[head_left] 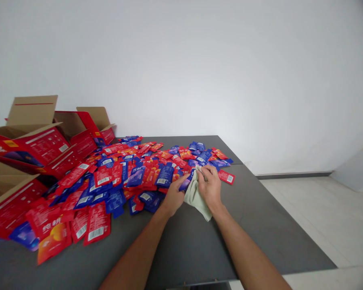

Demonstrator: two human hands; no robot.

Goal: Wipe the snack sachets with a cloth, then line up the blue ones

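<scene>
Just in front of the pile, my left hand (174, 196) grips one end of a blue-purple pouch (185, 183). My right hand (210, 186) is closed on a pale green cloth (196, 198), which it presses against the pouch's other end. Part of the pouch is hidden under the cloth and my fingers. The cloth's loose corner hangs toward the table top. Behind and left of both hands spreads a heap of red and blue pouches (136, 176), many with white barcode labels. One red pouch (226, 177) lies just right of my right hand.
Opened red cardboard boxes (53, 147) with raised brown flaps stand along the left of the dark grey table (260, 229). Loose red pouches (97, 222) lie near the front left. A white wall (199, 72) rises behind, and pale floor (320, 209) shows beyond the table's right edge.
</scene>
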